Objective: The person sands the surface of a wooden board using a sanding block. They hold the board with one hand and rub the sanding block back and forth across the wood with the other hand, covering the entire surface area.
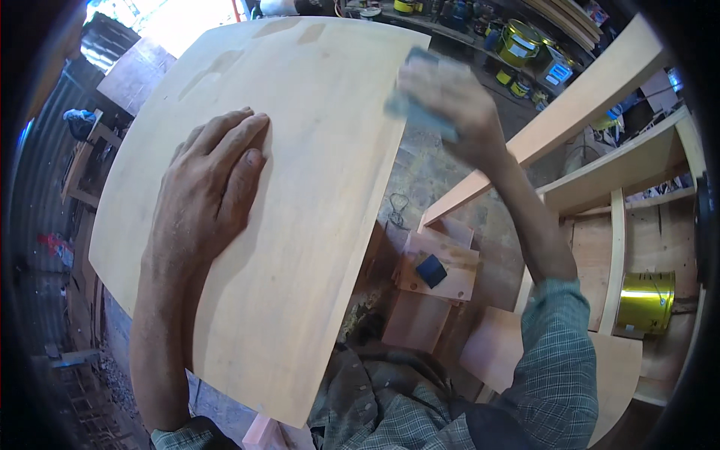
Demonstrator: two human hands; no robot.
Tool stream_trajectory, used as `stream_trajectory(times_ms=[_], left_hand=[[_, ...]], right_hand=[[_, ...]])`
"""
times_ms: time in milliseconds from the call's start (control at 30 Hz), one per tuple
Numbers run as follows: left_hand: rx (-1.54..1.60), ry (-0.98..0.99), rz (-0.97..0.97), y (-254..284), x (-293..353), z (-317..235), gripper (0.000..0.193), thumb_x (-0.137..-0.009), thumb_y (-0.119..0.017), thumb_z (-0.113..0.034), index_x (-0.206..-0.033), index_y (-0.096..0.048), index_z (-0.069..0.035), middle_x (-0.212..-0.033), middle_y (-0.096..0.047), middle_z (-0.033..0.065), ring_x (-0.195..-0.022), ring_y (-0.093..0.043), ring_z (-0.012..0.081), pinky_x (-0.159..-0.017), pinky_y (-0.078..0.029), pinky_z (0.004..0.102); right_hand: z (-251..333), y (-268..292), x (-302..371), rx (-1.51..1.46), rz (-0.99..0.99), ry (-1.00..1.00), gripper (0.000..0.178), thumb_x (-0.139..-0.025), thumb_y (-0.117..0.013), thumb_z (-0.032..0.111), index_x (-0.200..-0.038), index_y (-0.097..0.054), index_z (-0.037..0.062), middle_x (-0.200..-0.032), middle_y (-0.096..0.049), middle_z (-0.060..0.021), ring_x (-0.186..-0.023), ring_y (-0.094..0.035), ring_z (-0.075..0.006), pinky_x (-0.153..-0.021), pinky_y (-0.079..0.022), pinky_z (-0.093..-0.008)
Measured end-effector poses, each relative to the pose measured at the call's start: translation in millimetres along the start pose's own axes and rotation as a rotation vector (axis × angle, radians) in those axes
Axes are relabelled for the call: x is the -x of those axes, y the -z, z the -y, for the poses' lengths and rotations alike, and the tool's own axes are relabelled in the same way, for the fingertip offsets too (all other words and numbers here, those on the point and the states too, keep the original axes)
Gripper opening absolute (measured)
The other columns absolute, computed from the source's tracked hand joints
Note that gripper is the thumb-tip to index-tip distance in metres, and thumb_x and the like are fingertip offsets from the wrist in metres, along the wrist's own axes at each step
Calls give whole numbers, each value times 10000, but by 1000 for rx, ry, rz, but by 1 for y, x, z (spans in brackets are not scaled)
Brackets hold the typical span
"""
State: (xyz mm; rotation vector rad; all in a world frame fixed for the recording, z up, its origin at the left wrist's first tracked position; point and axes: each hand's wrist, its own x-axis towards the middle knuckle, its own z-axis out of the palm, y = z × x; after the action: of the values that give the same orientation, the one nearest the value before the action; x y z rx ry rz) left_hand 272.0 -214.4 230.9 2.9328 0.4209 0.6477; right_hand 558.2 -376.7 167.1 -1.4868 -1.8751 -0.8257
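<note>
A large pale plywood board point(315, 225) lies tilted across my lap and fills the middle of the view. My left hand point(210, 187) rests flat on its upper left part, fingers together and pointing toward the far edge. My right hand point(454, 101) is at the board's far right edge, blurred, gripping a folded blue-grey piece of sandpaper point(416, 112) pressed against that edge.
Small wood offcuts point(439, 274) with a dark blue block point(431, 270) lie on the floor to the right. A wooden frame with shelves point(622, 172) stands at right, holding a gold tin point(645, 301). More tins point(519, 41) sit on a far bench.
</note>
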Motion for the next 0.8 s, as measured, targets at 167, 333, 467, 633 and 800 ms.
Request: stream_trajectory(times_ms=[167, 333, 467, 633, 800], left_hand=[[18, -15, 5, 1, -1, 2, 359, -958, -466, -186, -1222, -604, 15, -1254, -588, 210, -1191, -553, 349, -1000, -434, 405], [-5, 11, -1, -4, 2, 2, 359, -959, -460, -182, -1222, -604, 15, -1258, -588, 204, -1192, -554, 341, -1002, -434, 403], [12, 7, -20, -1, -1, 0, 350, -957, -472, -199, -1207, -623, -4, -1234, -606, 199, -1166, -568, 344, -986, -450, 438], [-19, -21, -38, -5, -2, 6, 348, -958, -468, -192, -1206, -625, -5, -1227, -608, 199, -1159, -571, 347, -982, -451, 434], [8, -27, -20, -2, -4, 3, 347, -959, -454, -169, -1208, -615, 11, -1241, -593, 209, -1173, -562, 348, -993, -437, 402]], right_hand=[[-61, -5, -17, 137, -52, -26, 347, -791, -660, 98, -1133, -698, 143, -1140, -690, -94, -1074, -651, -250, -942, -493, -363], [54, 18, 7, 0, 8, 92, 274, -853, -651, 144, -1125, -691, 148, -1164, -688, -54, -1083, -652, -236, -979, -469, -403], [23, 13, 4, 82, 11, 67, 253, -844, -657, 170, -1094, -693, 163, -1091, -710, -41, -1072, -658, -232, -995, -454, -400], [42, 3, -3, 89, -88, 102, 241, -832, -655, 164, -1069, -698, 152, -1071, -706, -55, -1042, -665, -225, -985, -466, -422], [1, -1, 0, 172, -54, 106, 243, -831, -642, 161, -1066, -699, 145, -1027, -705, -73, -935, -680, -224, -841, -522, -392]])
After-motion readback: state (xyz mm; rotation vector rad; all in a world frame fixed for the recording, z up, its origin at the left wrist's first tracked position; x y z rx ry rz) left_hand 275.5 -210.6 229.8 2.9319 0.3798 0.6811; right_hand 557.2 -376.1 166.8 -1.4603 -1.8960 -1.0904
